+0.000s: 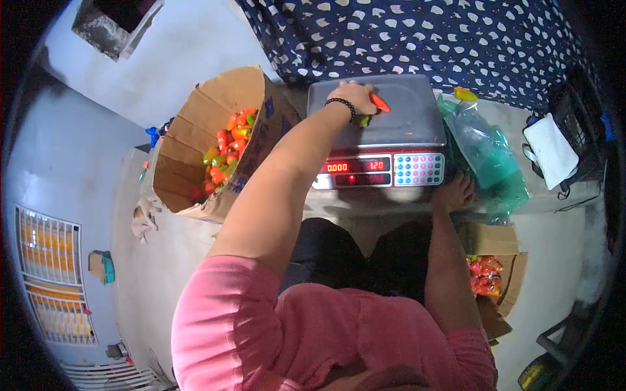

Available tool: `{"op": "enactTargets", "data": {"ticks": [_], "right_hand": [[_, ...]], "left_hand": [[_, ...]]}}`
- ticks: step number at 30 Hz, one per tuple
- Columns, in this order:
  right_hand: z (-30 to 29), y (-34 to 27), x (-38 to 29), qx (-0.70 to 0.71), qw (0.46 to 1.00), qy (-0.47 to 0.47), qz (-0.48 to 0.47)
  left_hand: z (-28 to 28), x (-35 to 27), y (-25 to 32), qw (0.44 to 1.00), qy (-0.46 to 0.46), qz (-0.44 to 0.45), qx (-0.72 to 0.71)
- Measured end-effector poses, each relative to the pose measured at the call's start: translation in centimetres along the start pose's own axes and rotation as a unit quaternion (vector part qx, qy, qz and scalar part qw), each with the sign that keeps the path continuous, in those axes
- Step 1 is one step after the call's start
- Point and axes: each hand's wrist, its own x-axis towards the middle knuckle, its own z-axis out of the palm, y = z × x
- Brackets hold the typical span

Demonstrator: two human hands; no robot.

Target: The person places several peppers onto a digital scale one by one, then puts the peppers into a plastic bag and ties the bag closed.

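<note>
A digital scale with a grey metal platform (411, 112) stands in front of me, its red digits lit. My left hand (354, 97), with a black beaded bracelet at the wrist, is over the platform's left part. A red pepper (379, 102) shows at its fingers and a green pepper (363, 120) just below the palm; whether both are gripped cannot be told. My right hand (457, 192) rests by the scale's lower right corner, near clear and green plastic bags (494, 161); its fingers are partly in shadow. A yellow-green pepper (465, 94) lies at the bags' top end.
A tall cardboard box (195, 117) with red, orange and green peppers (237, 132) stands left of the scale. Low on the right, an open cardboard box (513, 278) holds bagged red peppers (485, 274). A white pouch (551, 150) lies by a black crate (582, 122). A cat (145, 219) is on the floor.
</note>
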Motion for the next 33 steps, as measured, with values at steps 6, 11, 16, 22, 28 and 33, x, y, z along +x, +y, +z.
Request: {"op": "enactTargets", "data": {"ticks": [6,11,16,22,28,33], "right_hand": [[0.2,0.0,-0.1,0.055,0.997,0.047,-0.002],[0.2,-0.3,0.2,0.058,0.997,0.047,-0.014],[0.0,0.6,-0.1,0.039,0.998,0.039,-0.016],[-2.7,-0.4,-0.2,0.031,0.997,-0.047,-0.048],[0.9,0.6,0.1,0.01,0.999,0.022,-0.021],[0.5,0.5,-0.1,0.024,1.0,0.01,-0.009]], "left_hand": [[-1.9,-0.6,1.1,0.995,-0.082,0.061,-0.007],[-6.2,-0.5,-0.5,0.99,0.041,0.077,-0.109],[-14.7,-3.3,-9.8,0.935,0.152,0.141,-0.288],[-12.6,-15.5,-24.4,0.929,-0.142,-0.185,-0.288],[-1.5,-22.2,-26.6,0.888,-0.304,-0.271,-0.214],[2.5,-22.9,-26.5,0.883,-0.322,-0.289,-0.184]]}}
